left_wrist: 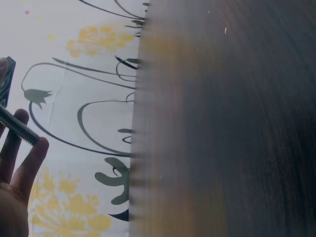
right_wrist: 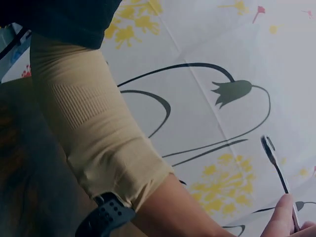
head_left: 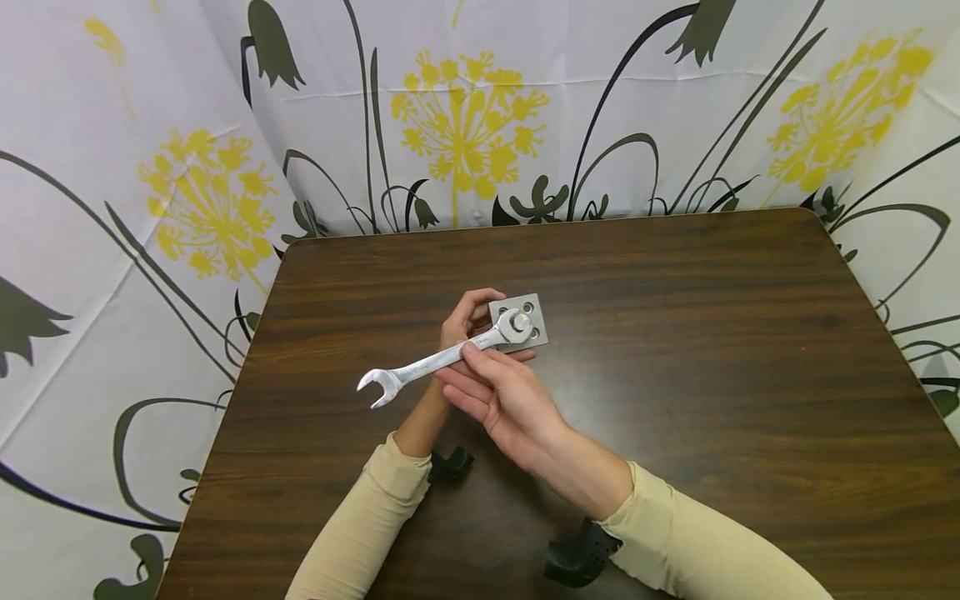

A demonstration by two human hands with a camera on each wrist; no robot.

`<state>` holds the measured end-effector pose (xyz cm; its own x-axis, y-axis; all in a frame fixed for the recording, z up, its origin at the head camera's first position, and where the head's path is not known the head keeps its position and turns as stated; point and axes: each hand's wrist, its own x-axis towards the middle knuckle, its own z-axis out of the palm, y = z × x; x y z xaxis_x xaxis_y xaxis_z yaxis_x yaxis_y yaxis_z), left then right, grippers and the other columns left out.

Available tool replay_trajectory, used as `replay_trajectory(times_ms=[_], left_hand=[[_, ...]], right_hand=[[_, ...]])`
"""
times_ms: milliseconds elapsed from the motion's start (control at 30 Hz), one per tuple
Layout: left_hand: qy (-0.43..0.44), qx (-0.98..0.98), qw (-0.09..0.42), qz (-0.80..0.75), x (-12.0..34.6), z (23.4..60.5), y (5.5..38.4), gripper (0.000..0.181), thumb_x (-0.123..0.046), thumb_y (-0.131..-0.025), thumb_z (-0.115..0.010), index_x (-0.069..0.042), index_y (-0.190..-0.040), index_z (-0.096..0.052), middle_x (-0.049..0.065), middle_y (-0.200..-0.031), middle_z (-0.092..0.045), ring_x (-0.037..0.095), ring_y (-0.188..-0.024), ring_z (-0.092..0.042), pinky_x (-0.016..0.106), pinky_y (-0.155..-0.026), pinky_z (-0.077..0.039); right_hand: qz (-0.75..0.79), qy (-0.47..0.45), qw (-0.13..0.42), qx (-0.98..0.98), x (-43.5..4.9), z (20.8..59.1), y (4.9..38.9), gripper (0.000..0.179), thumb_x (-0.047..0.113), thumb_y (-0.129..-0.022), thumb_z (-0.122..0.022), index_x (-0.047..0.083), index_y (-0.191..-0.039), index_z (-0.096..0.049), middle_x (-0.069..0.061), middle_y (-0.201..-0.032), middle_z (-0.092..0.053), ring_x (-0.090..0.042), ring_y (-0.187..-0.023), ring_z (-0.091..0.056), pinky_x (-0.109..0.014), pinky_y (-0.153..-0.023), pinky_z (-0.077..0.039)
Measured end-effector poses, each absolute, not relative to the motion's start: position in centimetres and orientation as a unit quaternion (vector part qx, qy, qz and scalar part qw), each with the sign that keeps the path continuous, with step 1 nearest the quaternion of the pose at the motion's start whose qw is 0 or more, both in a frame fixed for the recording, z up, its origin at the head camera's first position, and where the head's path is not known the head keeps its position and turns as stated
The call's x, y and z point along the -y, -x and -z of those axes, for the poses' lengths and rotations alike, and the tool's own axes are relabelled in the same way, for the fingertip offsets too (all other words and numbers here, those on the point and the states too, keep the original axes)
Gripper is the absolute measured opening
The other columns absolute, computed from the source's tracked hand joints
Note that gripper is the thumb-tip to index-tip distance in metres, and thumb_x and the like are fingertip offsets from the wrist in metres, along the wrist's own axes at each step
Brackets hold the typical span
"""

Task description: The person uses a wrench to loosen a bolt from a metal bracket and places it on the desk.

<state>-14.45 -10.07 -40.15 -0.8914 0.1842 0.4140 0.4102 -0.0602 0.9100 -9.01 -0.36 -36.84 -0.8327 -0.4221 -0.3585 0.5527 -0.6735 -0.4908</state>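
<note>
My left hand (head_left: 457, 327) holds a small square metal plate (head_left: 538, 305) with holes in it, gripping it from behind and the left side. A bolt head (head_left: 521, 322) stands out from the plate's face. In the left wrist view the bolt's threaded shank (left_wrist: 20, 128) runs out behind, a fingertip at its end. My right hand (head_left: 517, 408) pinches a silver combination wrench (head_left: 427, 365) near mid-handle, thumb on top. The wrench's ring end is around the bolt head; its open end points left. The right wrist view shows the wrench (right_wrist: 280, 173) edge-on above the fingers.
Both hands are above a dark wood-grain table (head_left: 720, 350). A white curtain with yellow and grey flowers (head_left: 622, 75) hangs along its back and sides. A black wrist device (head_left: 581, 557) sits under the right cuff, another (head_left: 452, 465) by the left cuff.
</note>
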Motion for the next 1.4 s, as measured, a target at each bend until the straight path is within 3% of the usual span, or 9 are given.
replay_trajectory(times_ms=[433,633,833,967,1167,1400], left_hand=[[0.234,0.693,0.128,0.67,10.2,40.8,14.8,0.074,0.021,-0.055,-0.085,0.012,-0.119,-0.048,0.029,-0.096,-0.065,0.01,-0.087,-0.062,0.023,-0.073,-0.051],[0.225,0.698,0.114,0.67,10.4,41.0,14.8,0.073,0.02,-0.057,-0.085,0.012,-0.12,-0.048,0.028,-0.099,-0.066,0.012,-0.088,-0.063,0.024,-0.072,-0.053],[0.203,0.705,0.092,0.673,10.8,41.1,14.7,0.071,0.015,-0.058,-0.087,0.007,-0.119,-0.051,0.018,-0.099,-0.069,0.016,-0.086,-0.066,0.04,-0.076,-0.056],[0.221,0.703,0.101,0.668,11.0,41.3,15.0,0.072,0.014,-0.057,-0.088,0.008,-0.119,-0.051,0.019,-0.099,-0.069,0.017,-0.086,-0.066,0.045,-0.075,-0.056],[0.242,0.7,0.107,0.663,11.3,41.4,15.2,0.069,0.02,-0.058,-0.084,0.01,-0.118,-0.05,0.026,-0.101,-0.067,0.014,-0.09,-0.065,0.035,-0.075,-0.057],[0.243,0.702,0.106,0.661,11.3,41.5,15.2,0.071,0.019,-0.058,-0.085,0.013,-0.118,-0.049,0.025,-0.099,-0.067,0.014,-0.087,-0.065,0.038,-0.073,-0.057]], right_hand=[[0.914,-0.108,0.262,-0.289,0.8,37.4,9.3,0.018,0.018,-0.105,-0.049,0.003,-0.112,-0.055,-0.007,-0.097,-0.071,-0.015,-0.089,-0.071,-0.027,-0.078,-0.057],[0.897,-0.11,0.287,-0.318,0.0,37.7,9.4,0.023,0.02,-0.105,-0.049,0.002,-0.118,-0.055,-0.007,-0.099,-0.072,-0.014,-0.091,-0.071,-0.028,-0.079,-0.057],[0.854,-0.077,0.322,-0.402,-2.1,38.7,9.3,0.021,0.018,-0.103,-0.054,0.001,-0.113,-0.059,-0.007,-0.093,-0.072,-0.015,-0.086,-0.071,-0.029,-0.073,-0.058],[0.806,-0.054,0.329,-0.489,-4.1,39.6,9.5,0.026,0.018,-0.099,-0.06,-0.002,-0.115,-0.063,-0.008,-0.093,-0.073,-0.015,-0.08,-0.07,-0.028,-0.069,-0.058],[0.721,0.013,0.311,-0.619,-6.9,40.1,10.2,0.034,0.016,-0.092,-0.069,-0.006,-0.118,-0.066,-0.012,-0.1,-0.073,-0.016,-0.084,-0.067,-0.032,-0.069,-0.058],[0.617,0.068,0.251,-0.742,-9.8,39.5,11.6,0.039,0.011,-0.082,-0.079,-0.006,-0.114,-0.067,-0.01,-0.092,-0.072,-0.017,-0.077,-0.066,-0.033,-0.065,-0.054]])
